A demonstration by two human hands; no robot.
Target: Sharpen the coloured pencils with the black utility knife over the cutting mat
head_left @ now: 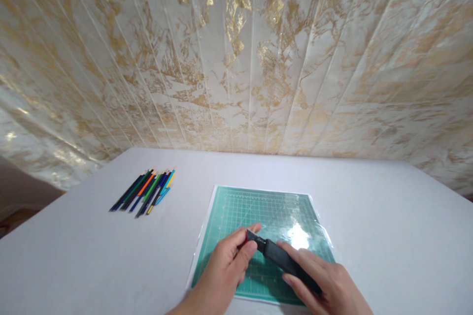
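My right hand (325, 283) is wrapped around the body of a black utility knife (281, 257), which lies slantwise over the green cutting mat (258, 206). My left hand (227, 266) pinches the knife's front end between thumb and fingers, where a small red part shows. Both hands hover low over the near half of the mat. The mat sits in a clear plastic sleeve that glares under the light.
A bundle of several coloured pencils (146, 189) lies on the white table (92, 246) to the left of the mat. A wall with gold-veined marble pattern (236, 59) rises behind the table. The table's left edge drops off at the far left.
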